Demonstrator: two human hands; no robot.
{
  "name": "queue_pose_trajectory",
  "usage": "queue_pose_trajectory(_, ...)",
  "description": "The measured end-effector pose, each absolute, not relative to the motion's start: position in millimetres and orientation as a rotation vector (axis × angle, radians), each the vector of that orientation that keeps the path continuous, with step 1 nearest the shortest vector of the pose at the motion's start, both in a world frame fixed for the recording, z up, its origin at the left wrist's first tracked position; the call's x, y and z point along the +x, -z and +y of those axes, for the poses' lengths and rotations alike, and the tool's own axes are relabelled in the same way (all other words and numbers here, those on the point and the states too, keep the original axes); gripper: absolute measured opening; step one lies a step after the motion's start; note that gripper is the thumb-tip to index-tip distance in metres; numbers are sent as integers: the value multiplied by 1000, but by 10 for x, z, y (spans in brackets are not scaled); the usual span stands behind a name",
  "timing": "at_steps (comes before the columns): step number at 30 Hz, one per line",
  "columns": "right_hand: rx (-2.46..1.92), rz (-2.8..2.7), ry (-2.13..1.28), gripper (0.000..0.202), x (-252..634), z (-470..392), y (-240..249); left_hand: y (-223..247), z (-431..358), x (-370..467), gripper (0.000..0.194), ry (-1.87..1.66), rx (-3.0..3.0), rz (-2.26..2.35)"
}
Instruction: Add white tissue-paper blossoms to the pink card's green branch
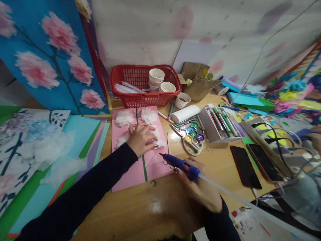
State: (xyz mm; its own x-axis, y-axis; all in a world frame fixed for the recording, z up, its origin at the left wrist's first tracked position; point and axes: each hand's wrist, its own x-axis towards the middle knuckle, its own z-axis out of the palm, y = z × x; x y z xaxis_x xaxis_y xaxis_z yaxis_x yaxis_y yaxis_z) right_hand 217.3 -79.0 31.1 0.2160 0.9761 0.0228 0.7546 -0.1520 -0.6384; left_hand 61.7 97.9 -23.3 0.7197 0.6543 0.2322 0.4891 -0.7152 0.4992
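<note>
My left hand (142, 139) rests palm down over a pink sheet (156, 169), its fingers spread and lightly bent on a white cotton tuft (158, 143). What lies under the palm is hidden. More cotton tufts (149, 115) sit at the sheet's top and left, on both sides of a green painted stem (144, 167). In my right hand (200, 184) is a blue hot glue gun (182, 164), with a long clear glue stick (225, 191) sticking out behind. The gun's nozzle points at the tuft by my left fingertips, a little apart from it. A thin strand crosses the sheet there.
A red basket (145, 100) with paper cups stands behind the sheet. Scissors (192, 145), a paint palette (194, 130) and a marker box (218, 127) lie right, then two phones (245, 167) and a cabled power strip (263, 144). Coloured paper (82, 127) and loose cotton (64, 170) lie left.
</note>
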Motion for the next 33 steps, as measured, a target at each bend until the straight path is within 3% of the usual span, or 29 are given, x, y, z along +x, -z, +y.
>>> queue_pose_trajectory(33,-2023,-1553,-583,35,2050,-574,-40,377,1015,673,6,-751,2383,818)
